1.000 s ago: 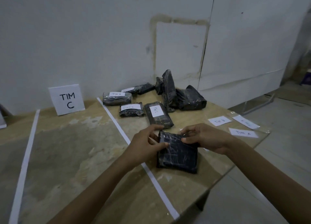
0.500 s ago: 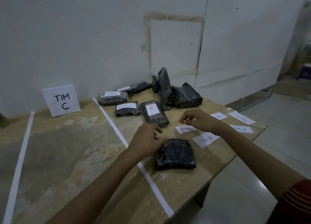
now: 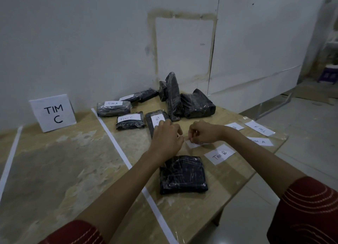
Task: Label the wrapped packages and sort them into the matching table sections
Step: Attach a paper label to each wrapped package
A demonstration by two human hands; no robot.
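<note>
Both hands stretch beyond the unlabelled package lying near me, just right of the tape line: my right hand pinches a white label slip, my left hand curls at its left edge, whether gripping I cannot tell, with labelled packages farther back.

Package pile, far corner of table

cam=head-worn, single wide-angle view | aim=forward and down across bench toward white wall | range=close, bench fills lower frame, wall the upper | floor at right
</note>
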